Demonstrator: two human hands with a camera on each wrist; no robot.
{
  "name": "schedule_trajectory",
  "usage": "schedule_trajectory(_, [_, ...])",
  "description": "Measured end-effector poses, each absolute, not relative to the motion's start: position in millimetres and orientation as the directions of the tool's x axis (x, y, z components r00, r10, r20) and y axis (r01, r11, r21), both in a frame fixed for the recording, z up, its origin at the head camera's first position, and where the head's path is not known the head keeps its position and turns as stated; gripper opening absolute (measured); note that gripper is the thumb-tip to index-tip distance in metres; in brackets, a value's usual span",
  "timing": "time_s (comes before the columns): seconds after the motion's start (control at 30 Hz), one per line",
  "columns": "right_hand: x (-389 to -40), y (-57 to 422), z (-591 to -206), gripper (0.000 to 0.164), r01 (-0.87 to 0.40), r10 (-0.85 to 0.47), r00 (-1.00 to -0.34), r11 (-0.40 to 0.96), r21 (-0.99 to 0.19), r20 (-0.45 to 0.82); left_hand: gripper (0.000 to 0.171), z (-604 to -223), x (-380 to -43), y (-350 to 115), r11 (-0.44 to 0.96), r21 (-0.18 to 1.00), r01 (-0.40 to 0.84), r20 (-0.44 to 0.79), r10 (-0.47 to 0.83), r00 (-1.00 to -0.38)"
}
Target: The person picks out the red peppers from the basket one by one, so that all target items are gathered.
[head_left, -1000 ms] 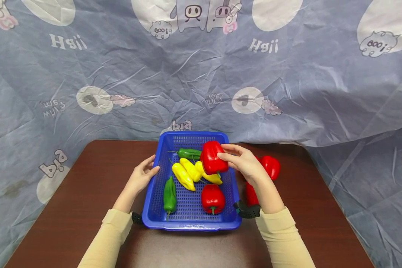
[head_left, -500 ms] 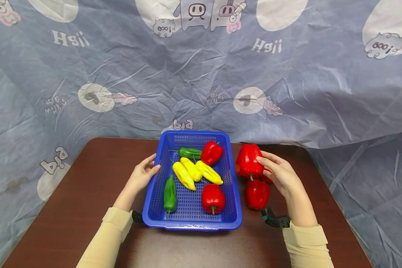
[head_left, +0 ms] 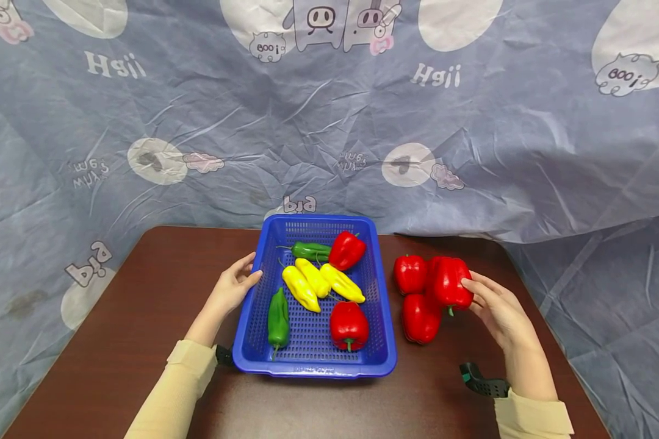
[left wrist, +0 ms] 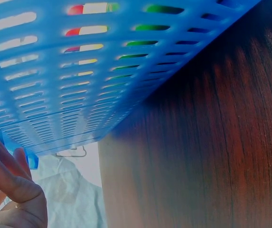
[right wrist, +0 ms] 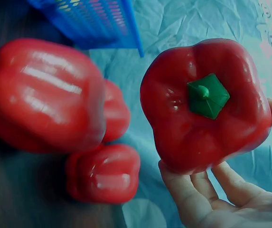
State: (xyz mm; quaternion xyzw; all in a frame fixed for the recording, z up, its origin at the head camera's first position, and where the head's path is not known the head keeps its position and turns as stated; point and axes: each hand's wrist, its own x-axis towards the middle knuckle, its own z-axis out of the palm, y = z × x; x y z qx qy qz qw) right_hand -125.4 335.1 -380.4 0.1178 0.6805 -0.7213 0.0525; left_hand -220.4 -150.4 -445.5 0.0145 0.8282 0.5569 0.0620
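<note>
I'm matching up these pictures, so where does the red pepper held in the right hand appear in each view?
Head: the held pepper is right of centre, below mid-height, in the right hand.
Left wrist: it cannot be made out.
Right wrist: large, right of centre, its green stem facing the camera.
Shared landmark: the blue basket, lower middle in head, upper left in left wrist, top left in right wrist.

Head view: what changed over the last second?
The held red bell pepper moved rightward, from over the blue basket to the loose red bell peppers on the table. The right hand grips it in every frame; nothing was let go.
Unchanged: left hand at the basket's left rim; two green, three yellow, two red peppers inside as far as visible.
</note>
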Motion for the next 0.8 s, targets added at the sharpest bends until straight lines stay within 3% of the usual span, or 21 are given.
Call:
schedule_trajectory(0.27, [-116,353,-398,0.017,0.219,0.101,-0.968,-0.111,-0.969,-0.230,0.060,-445,-220,-151,0.382,0.922,-0.059,-0.099,0.086,-0.991])
schedule_trajectory(0.53, [-106,367,-417,0.013,0.275,0.116,-0.952,-0.070,-0.959,-0.282,0.061,-446,-219,-150,0.350,0.936,-0.045,-0.082,0.092,-0.992])
schedule_trajectory(0.8, [-98,376,-435,0.020,0.283,0.112,-0.951,-0.058,-0.957,-0.288,0.060,-446,-220,-150,0.355,0.933,-0.050,-0.086,0.085,-0.993])
